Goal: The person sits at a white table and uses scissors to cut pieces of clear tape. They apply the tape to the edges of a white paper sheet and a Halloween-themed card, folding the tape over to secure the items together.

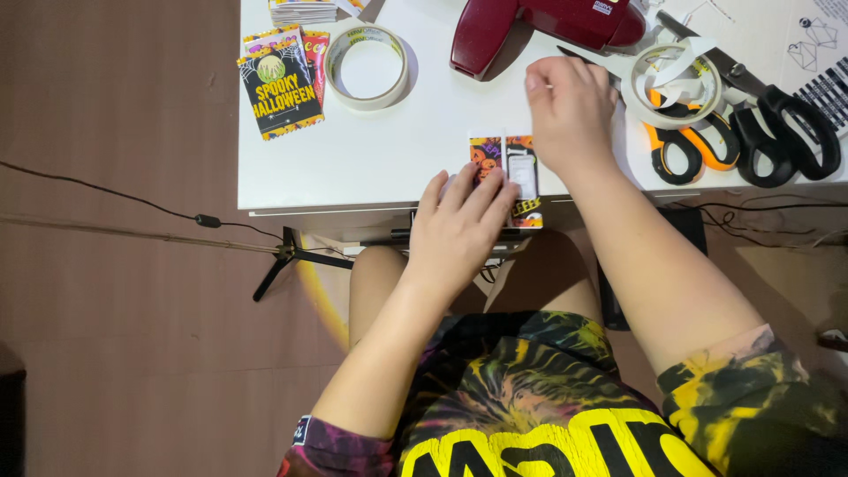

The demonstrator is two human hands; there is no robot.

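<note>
Left hand lay flat, fingers spread, on a small printed packet at the near edge of the white worktop. Right hand rested just beyond the packet, fingertips pinched together. Tape roll and a stack of printed packets sat to the left; dark red tool, orange scissors and black scissors to the right

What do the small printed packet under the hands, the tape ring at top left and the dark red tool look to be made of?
The printed packet looks like thin glossy card or film, judging by its flat shape and slight sheen; which one is unclear. The tape ring looks like pale, matte paper-type tape on a card core. The dark red tool looks like moulded hard plastic, smooth and shiny. The left hand presses the packet down.
</note>
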